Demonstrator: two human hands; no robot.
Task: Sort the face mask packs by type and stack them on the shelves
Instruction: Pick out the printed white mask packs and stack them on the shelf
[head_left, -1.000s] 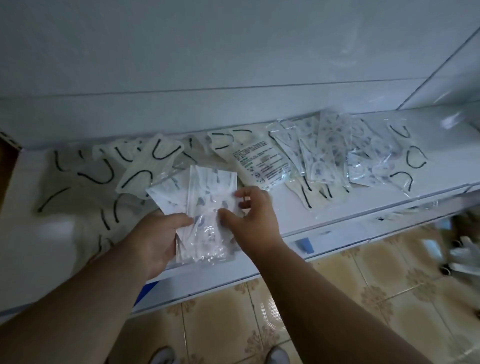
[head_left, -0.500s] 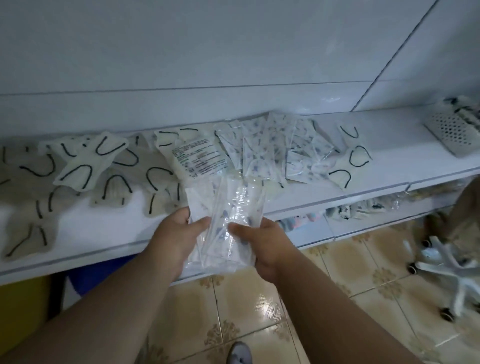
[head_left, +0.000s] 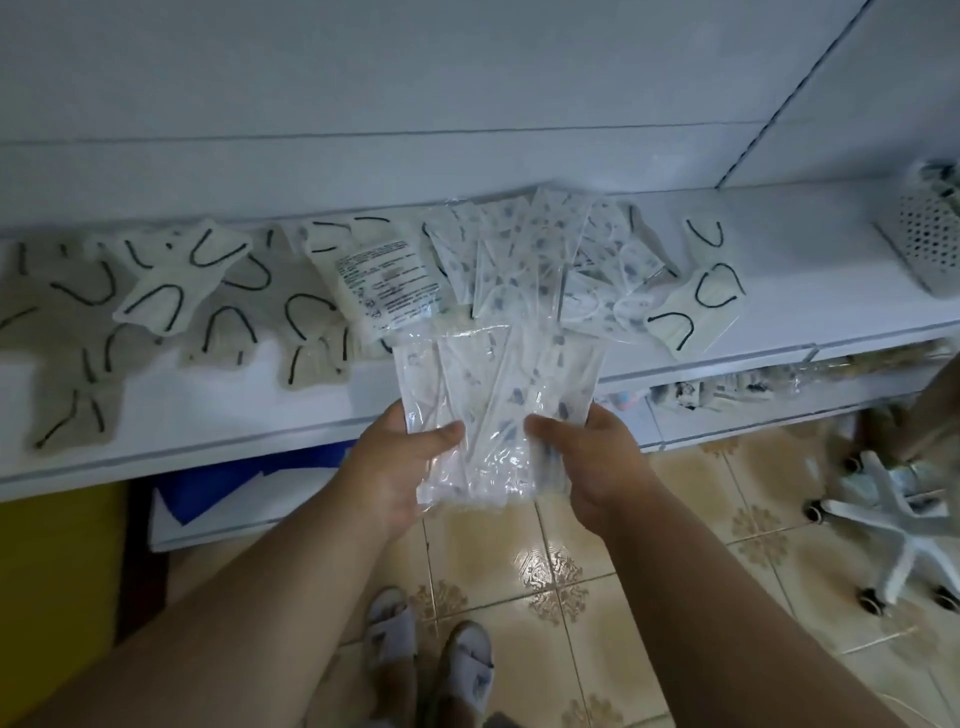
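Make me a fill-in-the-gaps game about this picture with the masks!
1. The bundle of patterned mask packs is held by ____ hands.
2. The plain mask packs on the shelf have ear loops coloured ____.
3. The holed basket sits at the shelf's ____ end.
4. The chair base stands on the tiled ____.

Missing words: both; black; right; floor

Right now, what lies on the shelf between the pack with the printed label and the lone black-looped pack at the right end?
In the head view, a fanned pile of blue-patterned mask packs lies between the printed-label pack and the black-looped pack.
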